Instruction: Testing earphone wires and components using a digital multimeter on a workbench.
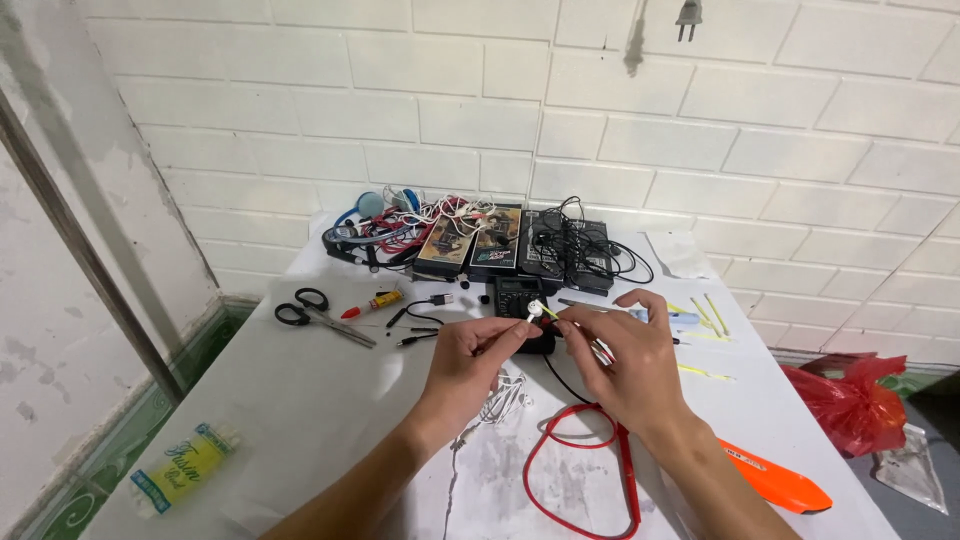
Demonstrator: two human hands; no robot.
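Both hands meet over the middle of the white desk (300, 400). The left hand (470, 360) has its fingers (515, 335) pinched together on a white earbud (535, 309), held just above a black meter (520, 297). The right hand (630, 365) is just beside it, fingers (572, 326) clamped on a thin yellow-green strip (553, 315) that touches the earbud. White wire (505, 395) lies on the desk under the left hand, and a red cable (580, 470) loops below the right wrist. Scissors (320, 315) lie to the left, well apart from the hands. An orange tool (775, 480) lies near the right forearm. At the back edge sit 3 dark boxes (495, 245) and a tangle of cables (400, 225). A red bag (850, 400) lies off the desk to the right.
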